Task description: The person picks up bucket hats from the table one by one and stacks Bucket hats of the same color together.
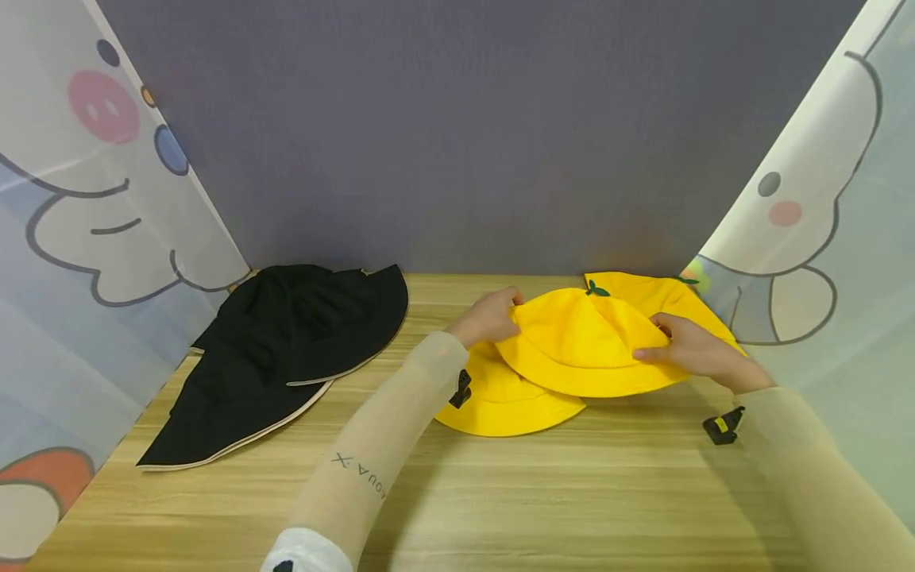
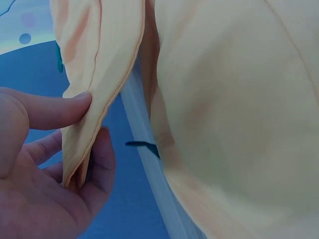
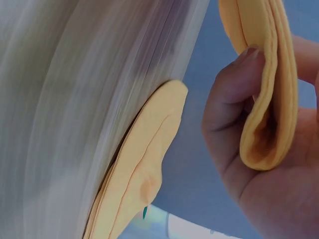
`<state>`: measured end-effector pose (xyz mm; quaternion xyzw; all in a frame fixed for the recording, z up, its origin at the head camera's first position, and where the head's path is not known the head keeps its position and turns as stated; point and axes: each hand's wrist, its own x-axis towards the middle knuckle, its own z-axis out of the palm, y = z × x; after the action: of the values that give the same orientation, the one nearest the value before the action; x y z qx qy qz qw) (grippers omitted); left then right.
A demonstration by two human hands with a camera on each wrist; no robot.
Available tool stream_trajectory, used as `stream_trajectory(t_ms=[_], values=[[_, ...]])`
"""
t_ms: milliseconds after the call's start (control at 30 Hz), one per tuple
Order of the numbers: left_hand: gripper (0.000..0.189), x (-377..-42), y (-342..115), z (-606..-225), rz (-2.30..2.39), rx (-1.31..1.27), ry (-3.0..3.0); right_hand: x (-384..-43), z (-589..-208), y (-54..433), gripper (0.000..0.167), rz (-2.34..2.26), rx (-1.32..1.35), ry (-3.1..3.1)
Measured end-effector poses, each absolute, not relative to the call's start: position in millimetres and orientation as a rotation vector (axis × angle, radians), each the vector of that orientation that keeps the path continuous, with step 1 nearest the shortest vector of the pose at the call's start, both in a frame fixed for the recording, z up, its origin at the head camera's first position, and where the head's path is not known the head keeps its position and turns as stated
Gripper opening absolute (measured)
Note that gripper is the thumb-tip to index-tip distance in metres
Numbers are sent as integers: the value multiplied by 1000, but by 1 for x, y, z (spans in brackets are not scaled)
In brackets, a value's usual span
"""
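Yellow hat, ends pinched by your left hand and right hand, second yellow hat behind, third hat partly beneath, black hats to its left.

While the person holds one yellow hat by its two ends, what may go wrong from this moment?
1. The held yellow hat is pinched only at its two ends, by the left fingers and right fingers; if one side slips, it may drop or lose its fold.
2. In the head view it overlaps the front yellow hat and the rear yellow hat; lowering it carelessly might shift or crease them.
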<state>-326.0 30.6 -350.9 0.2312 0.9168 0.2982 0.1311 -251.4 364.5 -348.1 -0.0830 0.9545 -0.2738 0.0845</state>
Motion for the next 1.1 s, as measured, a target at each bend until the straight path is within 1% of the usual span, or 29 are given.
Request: stream_trajectory(t_ms=[400, 567, 700, 900, 1100], values=[[35, -320, -15, -339, 948, 595, 2554, -256, -342, 332, 44, -784, -412, 2853], [33, -319, -31, -341, 953, 600, 2520, -258, -343, 319, 46, -796, -448, 2829], [30, -320, -43, -344, 859, 641, 2525, -259, -347, 310, 48, -797, -470, 2816], [30, -318, -59, -346, 782, 681, 2529, -262, -351, 299, 48, -817, -510, 2783], [33, -312, -81, -349, 796, 663, 2498, -264, -357, 283, 44, -812, -633, 2758]])
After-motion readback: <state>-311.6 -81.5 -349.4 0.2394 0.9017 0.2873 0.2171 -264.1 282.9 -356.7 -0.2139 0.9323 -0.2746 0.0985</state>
